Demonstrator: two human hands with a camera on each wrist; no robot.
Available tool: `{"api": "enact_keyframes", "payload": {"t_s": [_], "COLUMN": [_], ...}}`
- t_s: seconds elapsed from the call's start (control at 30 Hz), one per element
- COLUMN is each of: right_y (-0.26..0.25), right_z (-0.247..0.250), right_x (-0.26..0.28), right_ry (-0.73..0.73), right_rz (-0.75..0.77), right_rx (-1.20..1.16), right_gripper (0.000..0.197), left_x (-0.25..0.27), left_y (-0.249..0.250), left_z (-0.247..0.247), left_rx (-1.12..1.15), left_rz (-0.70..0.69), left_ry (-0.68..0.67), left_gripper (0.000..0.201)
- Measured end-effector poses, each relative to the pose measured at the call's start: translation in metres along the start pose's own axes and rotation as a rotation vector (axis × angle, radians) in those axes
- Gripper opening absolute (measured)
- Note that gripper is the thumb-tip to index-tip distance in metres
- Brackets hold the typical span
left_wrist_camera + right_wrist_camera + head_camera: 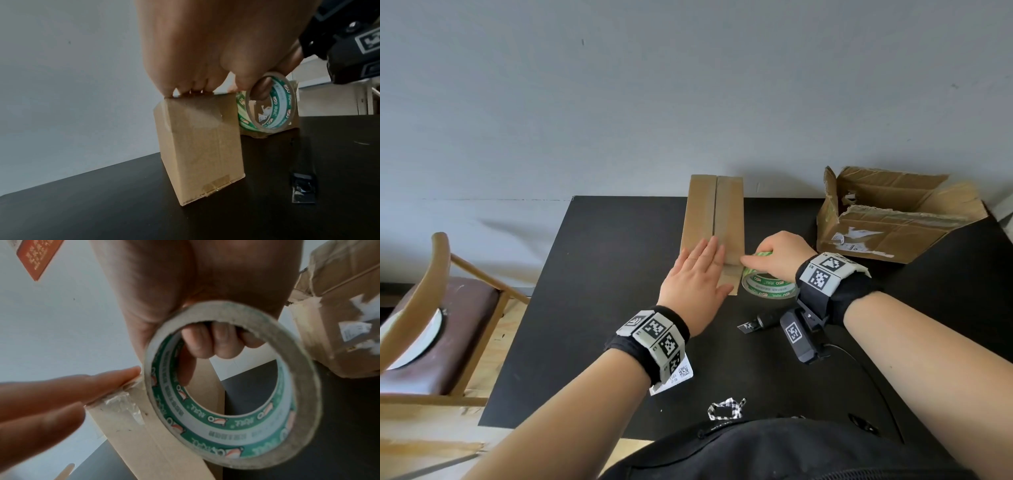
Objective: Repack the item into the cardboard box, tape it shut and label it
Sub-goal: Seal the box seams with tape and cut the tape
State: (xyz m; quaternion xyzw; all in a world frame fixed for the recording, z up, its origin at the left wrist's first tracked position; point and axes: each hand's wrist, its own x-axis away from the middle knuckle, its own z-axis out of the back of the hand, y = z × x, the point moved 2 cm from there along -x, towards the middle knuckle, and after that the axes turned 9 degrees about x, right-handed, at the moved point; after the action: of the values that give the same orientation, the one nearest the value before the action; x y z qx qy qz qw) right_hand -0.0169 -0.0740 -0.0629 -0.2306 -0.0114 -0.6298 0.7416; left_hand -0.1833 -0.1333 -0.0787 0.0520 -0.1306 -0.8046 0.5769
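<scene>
2 cardboard boxes [714,219] [893,216], 1 tape roll [768,284], 1 chair [441,308].

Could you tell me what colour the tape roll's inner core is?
Green and white, with printed logos; the tape roll shows best in the right wrist view.

From where I stand, the left hand [697,284] lies flat over the near end of the cardboard box [714,212], covering the seam there. The tape roll [768,282] is half hidden under the right hand [779,255], and its green print is too small to read. The torn label on the opened carton [893,219] is illegible, and so is the slip [674,377] tucked under the left wrist. The chair [431,308] runs off the left edge. The dark tool [758,322] beside the roll is partly hidden behind the wrist camera.
</scene>
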Motion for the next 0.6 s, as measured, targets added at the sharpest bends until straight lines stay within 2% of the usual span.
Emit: {"api": "enact_keyframes", "payload": {"t_s": [0.1,0.27,0.37,0.6], "right_y": [0.007,0.026,0.024,-0.008], "right_z": [-0.004,-0.009,-0.016,-0.030], "right_x": [0.003,0.011,0.011,0.002], "right_ry": [0.008,0.067,0.065,-0.013], "right_rz": [-0.015,-0.093,-0.081,-0.007], "right_rx": [-0.116,-0.467,-0.502,-0.456], "right_gripper": [0.051,0.055,0.060,0.053], "left_x": [0.000,0.002,0.001,0.012], "left_y": [0.000,0.000,-0.003,-0.036], "left_z": [-0.003,-0.004,-0.001,0.014], "left_rx": [-0.075,-0.116,-0.086,-0.153], "left_rz": [0.013,0.023,0.025,0.042], "left_ry": [-0.047,-0.053,-0.064,-0.060], "left_gripper": [0.069,0.074,0.074,0.065]}}
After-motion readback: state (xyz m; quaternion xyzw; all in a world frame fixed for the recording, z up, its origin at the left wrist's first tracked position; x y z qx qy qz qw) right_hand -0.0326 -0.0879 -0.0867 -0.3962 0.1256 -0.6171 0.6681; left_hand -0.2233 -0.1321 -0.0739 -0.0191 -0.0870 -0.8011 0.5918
